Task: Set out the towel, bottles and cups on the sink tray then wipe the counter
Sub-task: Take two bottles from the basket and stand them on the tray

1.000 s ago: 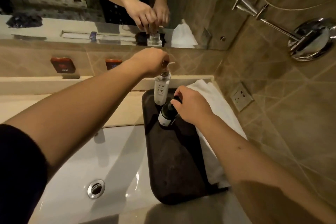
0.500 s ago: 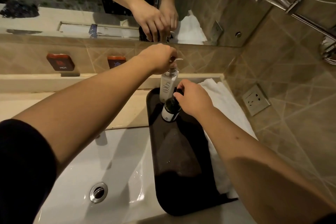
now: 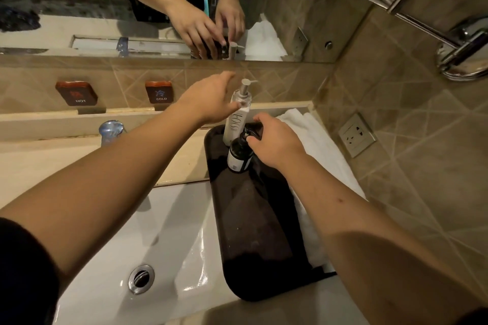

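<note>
Basin (image 3: 169, 240) fills the lower left, white and bare down to its drain. Along its right edge lies the dark tray (image 3: 261, 232), long axis running away from the person toward the back wall, with the white towel (image 3: 314, 140) folded between the tray and the side wall, just beside the tray's right rim. Most of the tray's near length shows nothing on it; both bottles stand crowded at its far end.

Of the two, the clear pump bottle (image 3: 237, 119) is upright at the far left corner, nozzle pointing right. The left hand (image 3: 211, 100) sits beside its neck with the fingers spread and loose, seemingly letting go, thumb just touching or barely apart from the shoulder; I cannot tell which. The dark bottle (image 3: 240, 155) stands touching the near side of the clear one and leans a little to the right. The right hand (image 3: 277, 142) pinches its pump top with the fingertips, coming in from the right.

So the dark bottle lies left of and below that grip, and is probably best set upright by this nearer hand. No cups are visible yet, and the wiping is not yet begun
</note>
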Tool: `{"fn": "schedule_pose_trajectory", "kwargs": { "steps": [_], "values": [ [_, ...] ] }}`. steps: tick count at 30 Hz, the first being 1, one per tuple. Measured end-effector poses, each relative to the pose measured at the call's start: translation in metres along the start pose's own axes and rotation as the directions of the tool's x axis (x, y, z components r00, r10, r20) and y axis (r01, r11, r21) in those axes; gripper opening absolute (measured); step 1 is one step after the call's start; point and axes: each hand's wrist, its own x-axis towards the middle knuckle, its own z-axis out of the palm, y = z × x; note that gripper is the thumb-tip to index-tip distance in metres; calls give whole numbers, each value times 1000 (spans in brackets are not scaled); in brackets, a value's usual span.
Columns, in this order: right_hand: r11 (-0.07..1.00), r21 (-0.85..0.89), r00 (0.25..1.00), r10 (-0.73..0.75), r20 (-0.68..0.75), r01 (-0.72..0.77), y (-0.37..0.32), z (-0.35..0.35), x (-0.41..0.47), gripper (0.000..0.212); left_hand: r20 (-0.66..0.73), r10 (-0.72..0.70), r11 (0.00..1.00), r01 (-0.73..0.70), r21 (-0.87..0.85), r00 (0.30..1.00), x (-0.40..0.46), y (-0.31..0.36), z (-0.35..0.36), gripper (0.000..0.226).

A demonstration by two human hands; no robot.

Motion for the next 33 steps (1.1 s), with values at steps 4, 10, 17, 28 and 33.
{"fn": "schedule_pose_trajectory", "kwargs": {
  "steps": [4,10,17,28,33],
  "values": [
    [1000,-7,999,23,-41,-23,9,-12,-30,45,46,-17,1000,17,9,999,-44,9,-7,48],
    [998,-31,997,58,-58,-59,25,-36,-109,27,228,143,989,-148,5,963,-123,63,-3,17],
    [984,-43,979,168,-112,-174,64,-53,-264,17,374,374,917,-399,-10,849,-224,153,10,16],
    [856,35,821,506,-265,-516,88,-28,-613,15,523,718,615,-771,-167,459,-444,346,16,22],
    [688,81,637,704,-313,-721,75,-4,-787,20,522,837,376,-867,-327,166,-573,434,26,24]
  ]
}}
